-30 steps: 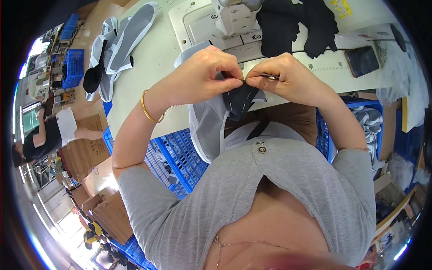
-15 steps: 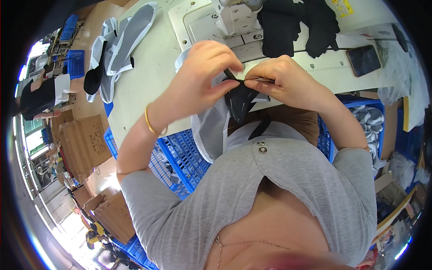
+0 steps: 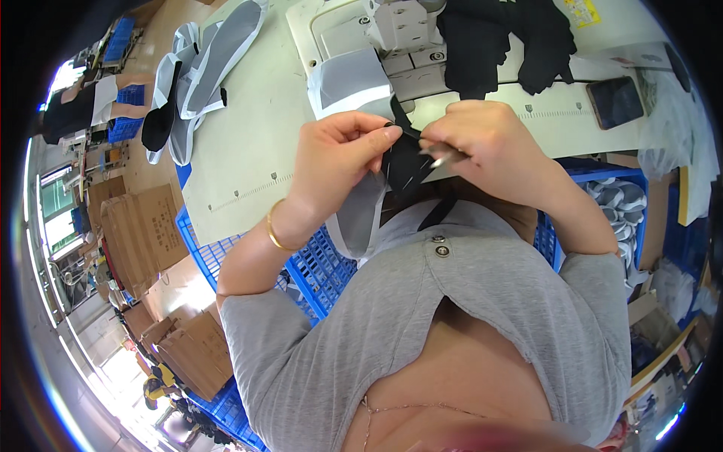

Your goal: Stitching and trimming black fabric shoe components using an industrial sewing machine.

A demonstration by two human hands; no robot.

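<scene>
Near the table's front edge, my left hand (image 3: 339,154) is closed, thumb against fingers, on the edge of a black fabric part (image 3: 407,162). This black part joins a grey-and-white fabric piece (image 3: 350,83), which lies partly on the table and partly hangs toward my lap. My right hand (image 3: 489,143) is curled round a small shiny metal tool (image 3: 444,156), just right of the black fabric. Motion blurs the tool, so its exact kind does not show. Behind both hands stands a white sewing machine (image 3: 407,30).
Black fabric pieces (image 3: 471,49) lie right of the machine, with a phone (image 3: 614,102) farther right. Grey-and-white pieces (image 3: 218,64) hang over the table's left side. Blue crates (image 3: 320,267) stand below the table. Cardboard boxes (image 3: 143,233) and another person (image 3: 71,113) are at the left.
My hands have moved apart; the left has come down and closed on the black fabric's edge. The metal tool's tip now points out below my right hand. More of the grey-and-white piece shows.
</scene>
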